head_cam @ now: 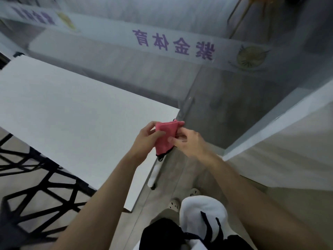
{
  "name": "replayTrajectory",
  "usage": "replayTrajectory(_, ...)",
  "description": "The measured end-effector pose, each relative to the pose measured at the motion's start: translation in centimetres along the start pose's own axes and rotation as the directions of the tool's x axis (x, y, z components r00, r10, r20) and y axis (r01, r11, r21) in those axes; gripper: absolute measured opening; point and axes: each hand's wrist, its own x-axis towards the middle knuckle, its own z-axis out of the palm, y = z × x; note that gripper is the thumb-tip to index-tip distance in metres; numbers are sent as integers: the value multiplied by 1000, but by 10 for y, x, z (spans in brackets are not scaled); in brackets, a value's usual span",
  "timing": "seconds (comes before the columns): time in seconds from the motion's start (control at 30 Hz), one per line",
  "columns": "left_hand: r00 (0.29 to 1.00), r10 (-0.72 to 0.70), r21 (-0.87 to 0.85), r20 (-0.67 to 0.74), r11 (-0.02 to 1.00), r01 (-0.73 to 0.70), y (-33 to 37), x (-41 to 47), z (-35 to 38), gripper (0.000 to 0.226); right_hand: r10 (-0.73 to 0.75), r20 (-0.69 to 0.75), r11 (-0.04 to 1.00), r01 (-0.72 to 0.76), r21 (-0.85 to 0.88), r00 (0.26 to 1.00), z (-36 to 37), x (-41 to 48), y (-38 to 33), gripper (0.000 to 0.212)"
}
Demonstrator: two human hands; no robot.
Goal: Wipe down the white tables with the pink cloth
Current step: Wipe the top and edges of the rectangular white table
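A pink cloth (164, 137) with a black hem is folded small and held in the air over the right corner of a white table (72, 116). My left hand (146, 139) grips its left side, thumb across the front. My right hand (187, 141) pinches its right edge with fingers curled round the fabric. The cloth does not touch the tabletop. The table stretches away to the left of my hands.
A glass wall (162, 65) with purple lettering stands behind the table. A white counter or ledge (288, 134) is at the right. Black metal frames (36, 192) lie on the floor to the lower left. A narrow floor strip runs between table and ledge.
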Motion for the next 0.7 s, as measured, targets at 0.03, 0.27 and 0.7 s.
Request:
replayTrajectory(0.03,1000,-8,-20,22,1000,8,2,1,0,17,-3,17,999,2,35,1000,1,-1,-2,36)
replayTrajectory(0.27,991,49,204,126,976,-74,18,13,-20,17,-42,-3,998,42,54,999,5,-4,-24,24)
replayTrajectory(0.7,917,9,29,398,999,-23,27,50,-93,10,197,-45,980,-197,7,979,56,-1,-51,40)
